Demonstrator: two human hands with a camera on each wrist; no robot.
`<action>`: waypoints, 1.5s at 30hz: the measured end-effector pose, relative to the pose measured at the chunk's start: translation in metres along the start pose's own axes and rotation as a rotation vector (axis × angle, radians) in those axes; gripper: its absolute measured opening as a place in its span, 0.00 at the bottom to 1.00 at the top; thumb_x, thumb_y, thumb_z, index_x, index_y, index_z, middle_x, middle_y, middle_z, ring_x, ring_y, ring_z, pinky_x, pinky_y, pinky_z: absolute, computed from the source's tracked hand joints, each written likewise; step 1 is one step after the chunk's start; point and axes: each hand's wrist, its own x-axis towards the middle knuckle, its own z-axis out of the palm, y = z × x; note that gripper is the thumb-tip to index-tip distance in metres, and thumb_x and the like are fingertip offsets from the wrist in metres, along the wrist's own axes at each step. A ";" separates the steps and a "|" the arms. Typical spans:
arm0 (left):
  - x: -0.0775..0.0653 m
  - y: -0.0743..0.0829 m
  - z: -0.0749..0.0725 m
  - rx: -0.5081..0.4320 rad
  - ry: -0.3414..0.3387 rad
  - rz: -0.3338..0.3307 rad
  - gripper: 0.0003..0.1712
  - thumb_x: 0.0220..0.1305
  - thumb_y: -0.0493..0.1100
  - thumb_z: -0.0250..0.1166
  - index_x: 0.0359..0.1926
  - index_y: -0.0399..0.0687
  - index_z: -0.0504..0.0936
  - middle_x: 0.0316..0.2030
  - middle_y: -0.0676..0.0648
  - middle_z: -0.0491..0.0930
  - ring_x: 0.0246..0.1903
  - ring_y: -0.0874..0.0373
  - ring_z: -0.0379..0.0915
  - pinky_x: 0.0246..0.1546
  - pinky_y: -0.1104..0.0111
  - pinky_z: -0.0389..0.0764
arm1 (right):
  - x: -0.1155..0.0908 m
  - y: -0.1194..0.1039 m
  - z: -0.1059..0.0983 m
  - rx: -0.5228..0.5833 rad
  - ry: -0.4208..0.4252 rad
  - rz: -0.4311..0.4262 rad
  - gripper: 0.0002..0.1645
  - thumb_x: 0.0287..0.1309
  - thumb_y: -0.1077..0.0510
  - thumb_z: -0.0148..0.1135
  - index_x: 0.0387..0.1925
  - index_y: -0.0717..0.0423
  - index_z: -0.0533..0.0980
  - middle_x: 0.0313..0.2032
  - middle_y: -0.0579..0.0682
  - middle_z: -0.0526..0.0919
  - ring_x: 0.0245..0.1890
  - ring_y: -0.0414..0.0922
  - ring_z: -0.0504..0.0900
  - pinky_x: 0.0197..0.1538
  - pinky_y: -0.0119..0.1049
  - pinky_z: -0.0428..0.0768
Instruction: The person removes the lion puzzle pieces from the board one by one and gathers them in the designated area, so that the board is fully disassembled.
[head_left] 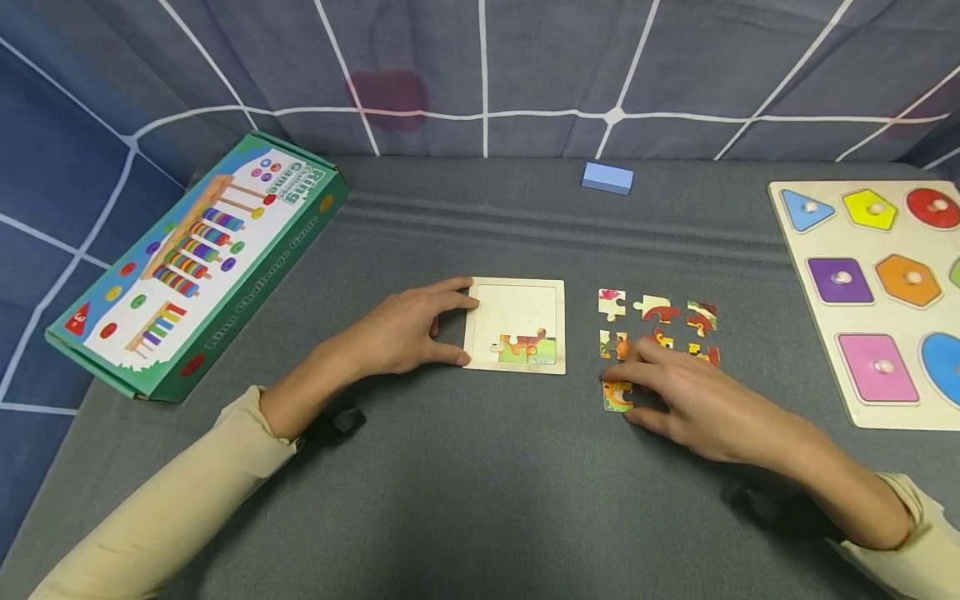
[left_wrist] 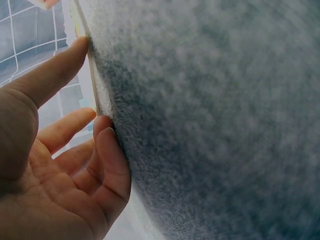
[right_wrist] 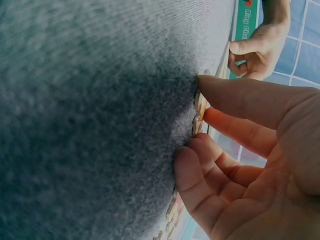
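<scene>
A small square wooden puzzle tray (head_left: pixel 517 300) lies on the grey cloth, with joined jigsaw pieces (head_left: pixel 528 348) in its lower right corner. My left hand (head_left: pixel 401 329) rests beside it, thumb and forefinger extended against its left edge. In the left wrist view the thumb (left_wrist: pixel 62 67) meets that thin edge, while the lower fingers bend loosely. My right hand (head_left: pixel 693 400) pinches a yellow, orange and green puzzle piece (head_left: pixel 617 398) by its edges, low over the cloth. Several loose puzzle pieces (head_left: pixel 657 309) lie in rows just beyond this hand, some partly hidden by its fingers.
A green Ring Challenge Game box (head_left: pixel 225 258) lies at the left. On the right is a wooden board (head_left: pixel 810 321) of knobbed coloured shapes. A blue block (head_left: pixel 607 178) sits near the back, before the grid-patterned cloth (head_left: pixel 547 75).
</scene>
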 end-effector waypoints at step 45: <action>0.000 -0.001 -0.001 -0.031 -0.006 0.001 0.38 0.56 0.49 0.76 0.66 0.45 0.73 0.73 0.47 0.59 0.29 0.61 0.69 0.34 0.64 0.72 | 0.117 -0.048 0.011 0.021 -0.105 0.067 0.23 0.48 0.60 0.77 0.46 0.56 0.79 0.33 0.47 0.72 0.30 0.44 0.70 0.35 0.38 0.70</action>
